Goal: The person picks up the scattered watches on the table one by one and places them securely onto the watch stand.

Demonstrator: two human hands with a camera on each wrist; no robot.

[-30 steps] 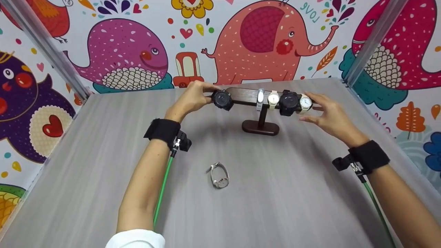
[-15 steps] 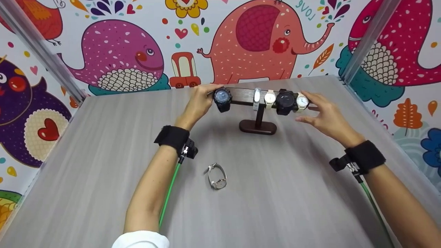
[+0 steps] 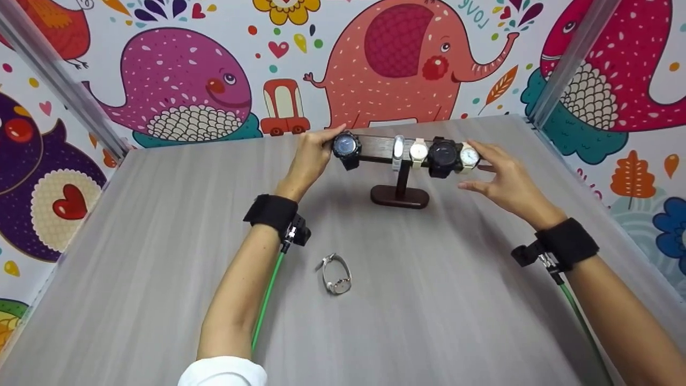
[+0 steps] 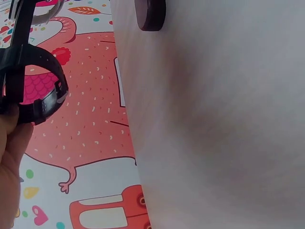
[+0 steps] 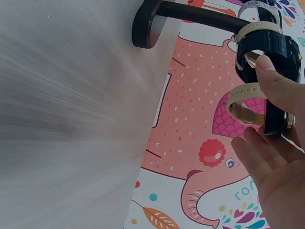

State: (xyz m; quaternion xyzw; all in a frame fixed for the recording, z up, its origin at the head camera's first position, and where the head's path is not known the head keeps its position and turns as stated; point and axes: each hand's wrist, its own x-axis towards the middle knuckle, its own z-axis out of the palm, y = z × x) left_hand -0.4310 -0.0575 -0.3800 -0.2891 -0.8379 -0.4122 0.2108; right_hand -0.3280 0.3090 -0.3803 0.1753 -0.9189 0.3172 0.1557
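A dark brown T-shaped watch stand (image 3: 381, 150) stands at the back of the table, several watches along its bar. At the bar's left end my left hand (image 3: 311, 158) pinches a black watch (image 3: 346, 146), whose strap (image 4: 45, 55) loops round the bar in the left wrist view. My right hand (image 3: 512, 179) touches the bar's right end beside a cream watch (image 3: 469, 156), fingers fairly straight and thumb apart below. Between them sit a silver bangle-like watch (image 3: 397, 153), another cream watch (image 3: 418, 152) and a bulky black watch (image 3: 443, 154).
A slim silver watch (image 3: 337, 276) lies on the grey table (image 3: 418, 300) in front of the stand. Behind rises a wall (image 3: 289, 53) printed with cartoon animals. Green cables (image 3: 268, 300) run from the wrist cameras along both forearms.
My left hand has brought the black watch slightly right onto the bar's left end, and its dial has turned more upward. The right hand stays at the bar's right end.
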